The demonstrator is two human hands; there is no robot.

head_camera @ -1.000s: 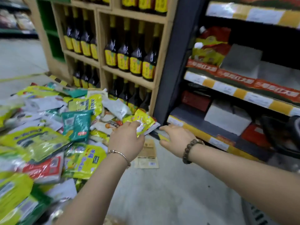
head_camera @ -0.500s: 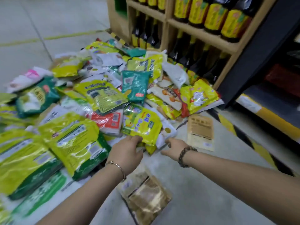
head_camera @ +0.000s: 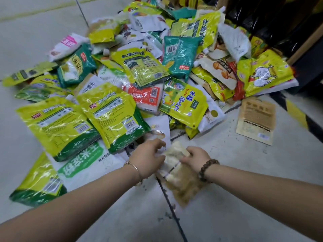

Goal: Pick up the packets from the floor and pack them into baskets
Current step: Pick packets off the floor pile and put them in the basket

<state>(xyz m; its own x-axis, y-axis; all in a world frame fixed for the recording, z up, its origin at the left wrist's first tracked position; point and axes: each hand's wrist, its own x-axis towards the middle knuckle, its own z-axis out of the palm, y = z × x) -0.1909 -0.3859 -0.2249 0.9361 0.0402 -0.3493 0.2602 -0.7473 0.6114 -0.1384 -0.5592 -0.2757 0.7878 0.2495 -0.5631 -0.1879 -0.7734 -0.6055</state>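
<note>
A large heap of packets (head_camera: 139, 70), mostly yellow, green and white, covers the floor. At its near edge lies a clear packet of beige contents (head_camera: 176, 173). My left hand (head_camera: 148, 158) grips this packet's upper left edge with curled fingers. My right hand (head_camera: 196, 158) holds its upper right corner, fingers curled over the top. The packet's lower half rests on the floor between my wrists. No basket is in view.
A flat brown paper pouch (head_camera: 256, 119) lies alone on the floor to the right. A dark shelf base (head_camera: 307, 70) with yellow-black hazard tape (head_camera: 297, 114) stands at the far right. Bare grey floor (head_camera: 227, 206) stretches in front and to the left.
The view has tilted down from the shelves to the floor. Both hands drew back from the yellow packets at the heap's edge and closed on the beige packet nearer to me.
</note>
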